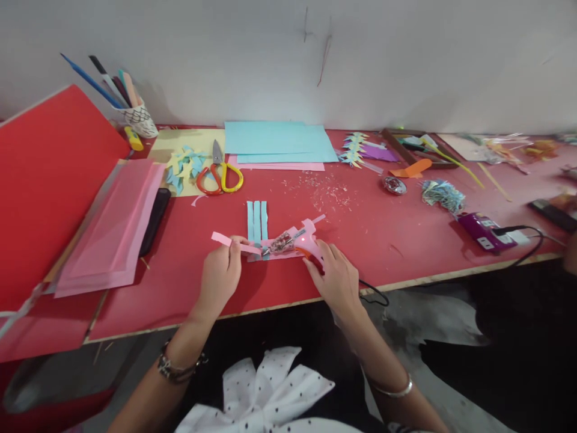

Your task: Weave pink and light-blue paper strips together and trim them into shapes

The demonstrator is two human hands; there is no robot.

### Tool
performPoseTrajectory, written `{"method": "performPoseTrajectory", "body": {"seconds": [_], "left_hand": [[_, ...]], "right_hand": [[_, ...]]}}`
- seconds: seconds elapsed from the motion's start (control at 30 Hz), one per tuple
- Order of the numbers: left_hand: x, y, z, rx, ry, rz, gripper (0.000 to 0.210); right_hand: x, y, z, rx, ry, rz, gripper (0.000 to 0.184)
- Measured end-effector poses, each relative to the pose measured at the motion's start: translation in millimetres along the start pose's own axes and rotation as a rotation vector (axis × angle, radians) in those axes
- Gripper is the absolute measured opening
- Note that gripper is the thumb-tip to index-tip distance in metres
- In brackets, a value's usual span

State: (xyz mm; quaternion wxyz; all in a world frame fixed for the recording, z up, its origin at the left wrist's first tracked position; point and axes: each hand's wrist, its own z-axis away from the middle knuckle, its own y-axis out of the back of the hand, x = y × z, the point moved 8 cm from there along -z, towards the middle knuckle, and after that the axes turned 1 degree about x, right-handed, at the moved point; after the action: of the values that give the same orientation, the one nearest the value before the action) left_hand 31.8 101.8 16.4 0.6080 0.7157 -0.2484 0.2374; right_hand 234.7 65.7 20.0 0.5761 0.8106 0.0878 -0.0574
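Observation:
My left hand [220, 269] pinches a pink paper strip [222, 239] whose right end lies by the nozzle of a glue gun. My right hand [336, 273] is wrapped round the handle of that pink glue gun [307, 240], which has a lit red light and points left. Its metal tip touches or nearly touches the strip; I cannot tell which. Beneath the gun lies more pink paper [288, 255], partly hidden by it. Several light blue paper strips [257, 221] stand side by side just behind, their lower ends meeting the pink paper.
Scissors [218, 174] lie behind my left hand near blue and yellow scraps [187, 165]. Blue sheets [274, 141] rest by the wall. Pink sheets [112, 228] and a black case [155, 221] are at left. A purple power socket [487, 233] with cables sits at right.

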Motion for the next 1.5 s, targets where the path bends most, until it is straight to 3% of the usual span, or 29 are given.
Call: {"method": "performPoseTrajectory", "body": {"seconds": [1.5], "left_hand": [[-1, 0.6, 0, 0.017, 0.010, -0.026, 0.040]], "right_hand": [[44, 21, 11, 0.078, -0.108, 0.087, 0.032]]}}
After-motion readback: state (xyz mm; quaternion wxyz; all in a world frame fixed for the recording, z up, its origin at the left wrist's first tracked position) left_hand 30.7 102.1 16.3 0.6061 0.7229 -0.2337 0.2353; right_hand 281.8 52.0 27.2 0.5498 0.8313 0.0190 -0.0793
